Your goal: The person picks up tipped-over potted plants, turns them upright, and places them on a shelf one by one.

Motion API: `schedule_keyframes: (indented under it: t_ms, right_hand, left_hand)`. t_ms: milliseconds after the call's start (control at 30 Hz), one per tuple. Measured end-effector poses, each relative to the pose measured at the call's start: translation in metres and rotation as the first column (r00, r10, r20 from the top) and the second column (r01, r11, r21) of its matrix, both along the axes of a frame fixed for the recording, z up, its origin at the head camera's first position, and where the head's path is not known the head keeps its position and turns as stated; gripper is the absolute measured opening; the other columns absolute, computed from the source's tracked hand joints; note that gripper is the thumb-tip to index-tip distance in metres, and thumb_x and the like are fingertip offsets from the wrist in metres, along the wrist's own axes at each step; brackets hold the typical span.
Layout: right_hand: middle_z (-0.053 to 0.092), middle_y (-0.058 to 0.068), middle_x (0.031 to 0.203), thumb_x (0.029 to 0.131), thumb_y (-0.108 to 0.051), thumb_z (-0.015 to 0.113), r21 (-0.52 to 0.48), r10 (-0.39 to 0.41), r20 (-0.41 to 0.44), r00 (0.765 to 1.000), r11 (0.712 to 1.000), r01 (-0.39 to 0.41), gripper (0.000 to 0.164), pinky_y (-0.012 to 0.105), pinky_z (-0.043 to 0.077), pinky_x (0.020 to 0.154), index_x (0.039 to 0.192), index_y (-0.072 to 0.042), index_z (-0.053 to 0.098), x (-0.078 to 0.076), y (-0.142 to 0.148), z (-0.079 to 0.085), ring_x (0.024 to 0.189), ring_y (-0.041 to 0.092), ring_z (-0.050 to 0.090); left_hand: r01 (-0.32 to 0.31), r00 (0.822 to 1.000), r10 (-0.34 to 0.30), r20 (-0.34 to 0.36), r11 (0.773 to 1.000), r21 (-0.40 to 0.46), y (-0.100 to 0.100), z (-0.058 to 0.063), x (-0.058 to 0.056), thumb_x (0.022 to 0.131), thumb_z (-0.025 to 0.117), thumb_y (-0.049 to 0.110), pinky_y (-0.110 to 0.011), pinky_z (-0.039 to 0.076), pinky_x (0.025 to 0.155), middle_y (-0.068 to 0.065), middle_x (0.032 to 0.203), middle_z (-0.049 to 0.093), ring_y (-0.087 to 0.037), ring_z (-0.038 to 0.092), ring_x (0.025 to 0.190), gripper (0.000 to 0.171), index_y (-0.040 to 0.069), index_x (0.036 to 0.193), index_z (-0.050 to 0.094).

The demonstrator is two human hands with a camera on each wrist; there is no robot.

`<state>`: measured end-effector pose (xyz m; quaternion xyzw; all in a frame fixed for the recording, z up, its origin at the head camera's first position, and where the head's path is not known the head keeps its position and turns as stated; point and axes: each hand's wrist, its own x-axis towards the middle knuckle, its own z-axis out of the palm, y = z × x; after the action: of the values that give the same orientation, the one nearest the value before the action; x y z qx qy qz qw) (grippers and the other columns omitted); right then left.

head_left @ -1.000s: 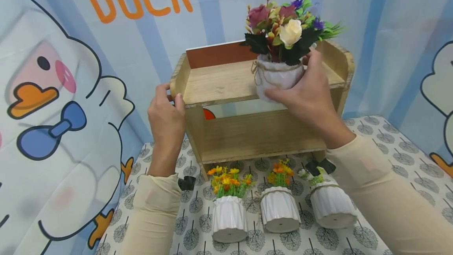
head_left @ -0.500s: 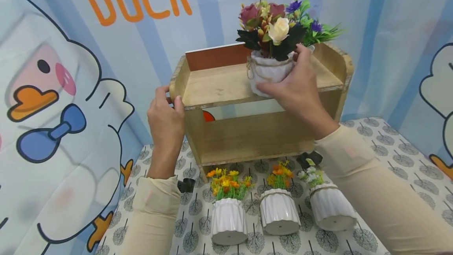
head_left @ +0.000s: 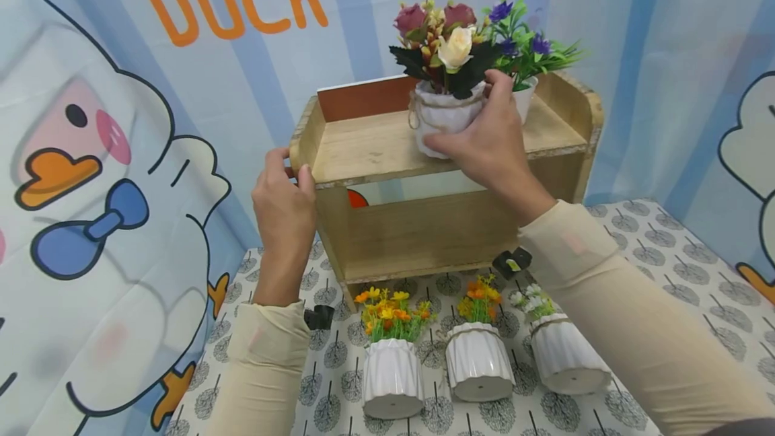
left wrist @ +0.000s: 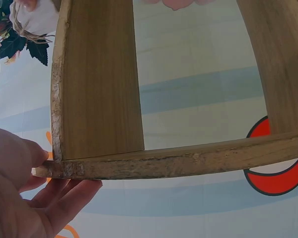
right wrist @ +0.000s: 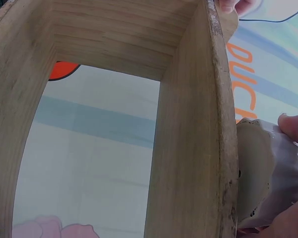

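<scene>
My right hand (head_left: 493, 143) grips a white ribbed flower pot (head_left: 445, 113) with a twine bow, filled with dusky pink and cream roses and dark leaves. The pot is at the front of the top board of a small wooden shelf (head_left: 363, 143); its underside (right wrist: 253, 168) shows past the board's edge in the right wrist view. My left hand (head_left: 283, 214) holds the shelf's upper left side panel, thumb on one face and fingers on the other, as the left wrist view shows. A purple-flowered plant in a white pot (head_left: 525, 98) stands behind my right hand.
On the tree-patterned tablecloth (head_left: 660, 241) before the shelf lie three white pots: one with orange-yellow flowers (head_left: 393, 375), another with orange flowers (head_left: 480, 362), one with white flowers (head_left: 569, 355). A duck-print curtain (head_left: 387, 12) hangs behind.
My right hand has carried the rose pot leftward along the top board, so the purple-flowered plant behind shows more. My left hand has stayed on the shelf's side.
</scene>
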<state>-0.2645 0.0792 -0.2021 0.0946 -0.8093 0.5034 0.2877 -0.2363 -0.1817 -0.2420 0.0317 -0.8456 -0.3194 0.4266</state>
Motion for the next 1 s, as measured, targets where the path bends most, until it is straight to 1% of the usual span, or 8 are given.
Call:
schedule_keyframes:
  t_ms: [333, 500, 767, 1000]
  right_hand:
    - [0.050, 0.017, 0.145, 0.066, -0.028, 0.093, 0.012, -0.009, 0.041, 0.999, 1.000, 0.009, 0.106, 0.043, 0.044, 0.110, 0.148, -0.009, 0.028, -0.009, -0.005, 0.000, 0.127, 0.029, 0.053]
    - [0.049, 0.018, 0.144, 0.066, -0.027, 0.093, 0.022, -0.022, 0.048, 0.999, 1.000, 0.021, 0.105, 0.043, 0.043, 0.111, 0.148, -0.008, 0.029, -0.012, -0.006, 0.001, 0.128, 0.029, 0.051]
    - [0.050, 0.018, 0.143, 0.066, -0.028, 0.092, 0.030, -0.036, 0.064, 0.997, 0.999, 0.034, 0.106, 0.042, 0.044, 0.110, 0.148, -0.007, 0.029, -0.020, -0.012, 0.002, 0.126, 0.030, 0.052]
    - [0.049, 0.019, 0.144, 0.066, -0.029, 0.092, 0.051, -0.061, 0.073, 0.995, 0.997, 0.057, 0.105, 0.042, 0.043, 0.111, 0.147, -0.008, 0.029, -0.026, -0.013, 0.004, 0.128, 0.031, 0.052]
  left_hand:
    - [-0.004, 1.000, 0.004, 0.004, 1.000, -0.004, 0.000, -0.002, 0.000, 0.102, 0.060, 0.019, -0.045, 0.059, 0.070, -0.022, 0.105, 0.073, -0.036, 0.069, 0.093, 0.032, 0.003, 0.129, 0.059]
    - [0.006, 1.000, -0.006, 0.006, 1.000, -0.005, 0.001, -0.001, 0.000, 0.102, 0.060, 0.019, -0.045, 0.059, 0.070, -0.023, 0.106, 0.073, -0.036, 0.069, 0.094, 0.033, 0.003, 0.130, 0.059]
    - [0.003, 1.000, -0.003, -0.002, 1.000, -0.007, -0.001, -0.003, 0.001, 0.101, 0.060, 0.018, -0.045, 0.059, 0.070, -0.023, 0.105, 0.073, -0.037, 0.069, 0.093, 0.032, 0.002, 0.129, 0.060]
    - [0.003, 1.000, -0.003, 0.002, 1.000, -0.009, 0.000, -0.001, -0.002, 0.101, 0.060, 0.019, -0.045, 0.059, 0.069, -0.022, 0.105, 0.073, -0.036, 0.069, 0.092, 0.034, 0.002, 0.130, 0.059]
